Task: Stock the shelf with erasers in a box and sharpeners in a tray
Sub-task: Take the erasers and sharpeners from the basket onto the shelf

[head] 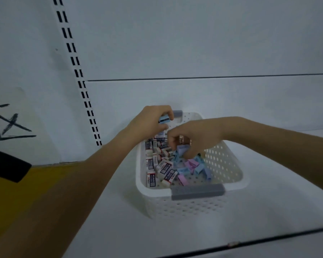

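- Sharpeners (192, 166) first: little pastel wedges in blue, pink and lilac, heaped loose on the right side of the basket and lying every which way.
- The erasers (162, 168) are white blocks in dark printed sleeves with a bit of red. They're piled on the left side of the same basket and touch the sharpener heap down the middle. The print's too blurry to read.
- My left hand (151, 121) is up over the far end of the basket, fingers curled round a blue sharpener (164, 119) with a dark stripe. I reckon it's parked there so the other hand is free to dig.
- My right hand (194, 138) is down in the pile, fingertips bent in narrow and pinching a lilac sharpener (182, 148) right where the two heaps meet.
- The basket (222, 161) is white perforated plastic with a grey handle (197, 191) at the near end. It sits on the white shelf (268, 211), close to the back panel (194, 43). Everything's mixed in it, so my guess is sorting by hand comes first.
- No box or tray in view, so as far as I can tell nothing's stocked yet.
- Off to the left there's a slotted upright (76, 71), a sheet with black marker scribble (7, 123), and a yellow surface (26, 192) below.
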Motion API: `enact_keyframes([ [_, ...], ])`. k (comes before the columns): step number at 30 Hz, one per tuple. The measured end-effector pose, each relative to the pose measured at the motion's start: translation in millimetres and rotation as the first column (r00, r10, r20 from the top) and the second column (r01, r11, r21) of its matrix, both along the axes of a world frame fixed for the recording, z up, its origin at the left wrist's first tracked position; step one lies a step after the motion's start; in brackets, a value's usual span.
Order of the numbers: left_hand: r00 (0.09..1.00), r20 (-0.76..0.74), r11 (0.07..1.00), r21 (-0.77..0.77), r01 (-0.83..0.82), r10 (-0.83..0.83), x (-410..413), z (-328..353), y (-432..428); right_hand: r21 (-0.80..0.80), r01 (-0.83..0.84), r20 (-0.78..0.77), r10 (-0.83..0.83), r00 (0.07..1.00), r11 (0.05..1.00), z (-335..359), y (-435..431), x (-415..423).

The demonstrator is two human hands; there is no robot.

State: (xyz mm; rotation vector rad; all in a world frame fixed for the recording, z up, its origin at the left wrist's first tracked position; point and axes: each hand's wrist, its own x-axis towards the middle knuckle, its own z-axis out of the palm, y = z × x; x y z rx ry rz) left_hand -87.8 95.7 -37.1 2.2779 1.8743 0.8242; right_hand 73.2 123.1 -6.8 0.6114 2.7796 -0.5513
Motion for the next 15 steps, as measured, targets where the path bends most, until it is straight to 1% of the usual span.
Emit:
enact_keyframes([
  [3,0.999,0.034,1.000,0.007,0.014,-0.014,-2,2,0,0.004,0.033,-0.042,-0.033,0.999,0.999,9,5,3],
  [5,0.999,0.034,1.000,-0.027,0.006,-0.005,-2,7,-1,0.005,0.062,-0.075,-0.062,0.995,0.998,18,9,8],
  [8,1.000,-0.026,0.997,-0.077,-0.013,0.011,1,22,-2,-0.031,0.137,-0.146,-0.141,0.979,0.990,33,15,25],
  [12,0.992,-0.122,0.997,-0.078,-0.011,0.001,26,51,0,-0.043,0.233,-0.242,-0.236,0.941,0.972,51,21,63],
  [15,0.992,-0.122,0.997,-0.071,0.027,-0.035,61,74,5,-0.064,0.310,-0.289,-0.315,0.904,0.949,52,24,106],
])
